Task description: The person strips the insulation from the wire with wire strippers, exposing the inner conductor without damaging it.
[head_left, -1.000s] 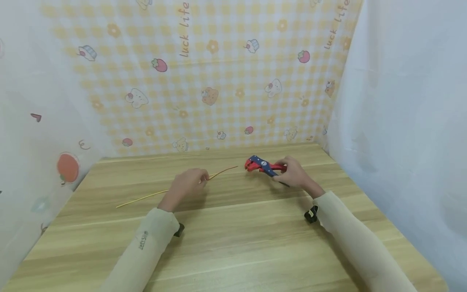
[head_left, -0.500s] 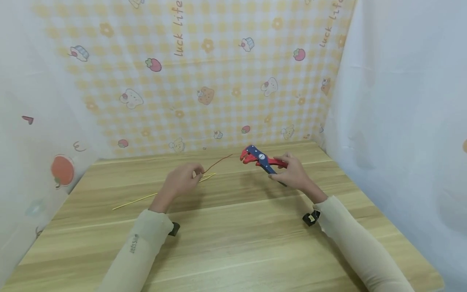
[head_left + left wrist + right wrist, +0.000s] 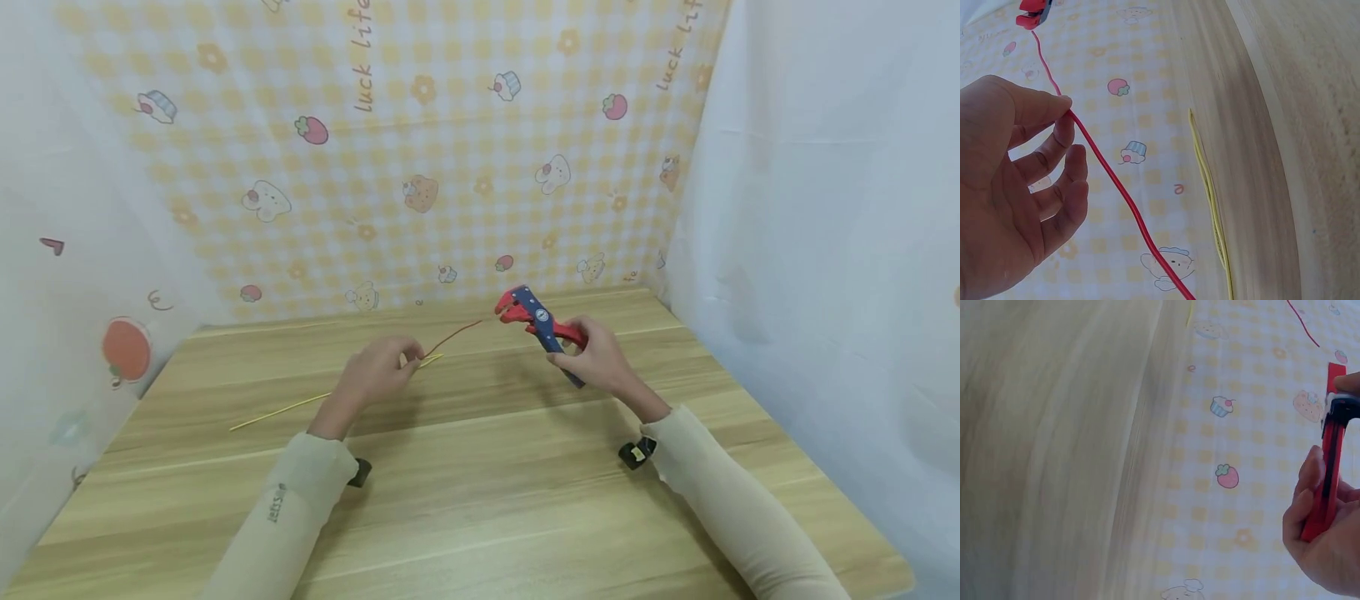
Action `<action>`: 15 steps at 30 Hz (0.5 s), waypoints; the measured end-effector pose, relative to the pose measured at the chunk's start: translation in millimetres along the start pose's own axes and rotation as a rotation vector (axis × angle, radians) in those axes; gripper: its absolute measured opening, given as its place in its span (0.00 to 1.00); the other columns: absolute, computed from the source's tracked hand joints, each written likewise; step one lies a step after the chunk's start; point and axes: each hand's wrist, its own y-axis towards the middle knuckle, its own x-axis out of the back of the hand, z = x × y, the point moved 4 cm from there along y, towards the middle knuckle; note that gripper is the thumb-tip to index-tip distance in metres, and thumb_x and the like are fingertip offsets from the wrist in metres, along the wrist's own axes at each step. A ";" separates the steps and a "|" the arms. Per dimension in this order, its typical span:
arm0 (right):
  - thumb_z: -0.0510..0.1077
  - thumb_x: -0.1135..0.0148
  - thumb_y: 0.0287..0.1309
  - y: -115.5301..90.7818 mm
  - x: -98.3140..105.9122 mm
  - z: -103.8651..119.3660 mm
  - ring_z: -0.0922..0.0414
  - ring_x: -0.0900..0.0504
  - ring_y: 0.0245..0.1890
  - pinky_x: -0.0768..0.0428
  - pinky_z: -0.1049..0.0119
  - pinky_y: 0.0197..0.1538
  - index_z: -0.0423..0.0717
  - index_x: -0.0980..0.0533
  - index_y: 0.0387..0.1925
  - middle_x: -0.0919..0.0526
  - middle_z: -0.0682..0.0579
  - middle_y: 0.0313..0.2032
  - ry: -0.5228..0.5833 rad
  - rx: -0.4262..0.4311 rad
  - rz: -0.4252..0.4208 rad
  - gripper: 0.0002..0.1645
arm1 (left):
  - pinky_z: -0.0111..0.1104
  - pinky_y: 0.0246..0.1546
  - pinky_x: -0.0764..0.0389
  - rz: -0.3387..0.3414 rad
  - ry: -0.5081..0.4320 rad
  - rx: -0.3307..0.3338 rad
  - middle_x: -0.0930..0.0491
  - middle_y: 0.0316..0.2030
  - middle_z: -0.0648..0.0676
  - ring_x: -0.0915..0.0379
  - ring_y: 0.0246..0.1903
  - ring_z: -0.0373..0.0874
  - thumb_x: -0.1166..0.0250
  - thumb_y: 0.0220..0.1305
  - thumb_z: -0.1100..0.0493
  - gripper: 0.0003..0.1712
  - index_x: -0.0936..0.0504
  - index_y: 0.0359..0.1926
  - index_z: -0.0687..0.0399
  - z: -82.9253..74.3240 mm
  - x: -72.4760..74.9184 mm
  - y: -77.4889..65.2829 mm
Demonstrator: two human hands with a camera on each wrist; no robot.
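Between thumb and forefinger my left hand [image 3: 378, 367] pinches a thin red wire [image 3: 1116, 181]. One end of the wire reaches out rightward, toward the tool in my other hand. My right hand [image 3: 600, 358] grips a wire stripper [image 3: 542, 321] with red jaws and a dark blue body, its handles in my palm and its head tilted up to the left. In the head view a small gap shows between the wire's tip and the jaws. A folded yellow wire [image 3: 1213, 200] lies on the table, passing behind my left hand in the head view.
The wood-grain table [image 3: 480, 500] ends at a checked cloth [image 3: 465, 150] with cartoon prints behind it. White sheets [image 3: 825, 208] hang at both sides. A small black device [image 3: 637, 452] is worn at my right wrist.
My left hand has lifted the red wire away from the yellow one, which stays on the table. My right hand has raised the wire stripper and tilted its head upward.
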 end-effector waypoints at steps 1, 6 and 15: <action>0.47 0.25 0.52 -0.2 -0.4 -0.7 0.55 0.29 0.27 0.31 0.67 0.27 0.36 0.24 0.53 0.21 0.41 0.33 0.022 -0.016 0.003 0.30 | 0.30 0.14 0.36 -0.001 0.002 0.000 0.16 0.40 0.50 0.38 0.15 0.38 0.39 0.68 0.59 0.09 0.16 0.47 0.51 0.5 -0.2 -0.5; 0.47 0.27 0.56 1.2 -3.4 -4.6 0.58 0.20 0.29 0.22 0.69 0.31 0.37 0.22 0.54 0.16 0.45 0.36 0.205 -0.079 0.046 0.28 | 0.28 0.13 0.39 -0.009 0.011 -0.008 0.16 0.39 0.49 0.40 0.14 0.38 0.39 0.68 0.59 0.09 0.16 0.46 0.52 0.4 0.0 -3.4; 0.41 0.35 0.63 1.6 -8.6 -3.4 0.65 0.37 0.12 0.33 0.72 0.20 0.30 0.26 0.53 0.35 0.59 0.13 0.638 -0.222 0.200 0.23 | 0.32 0.15 0.33 -0.022 0.005 -0.007 0.17 0.37 0.48 0.34 0.18 0.39 0.39 0.69 0.58 0.08 0.16 0.45 0.49 -1.1 3.6 -5.3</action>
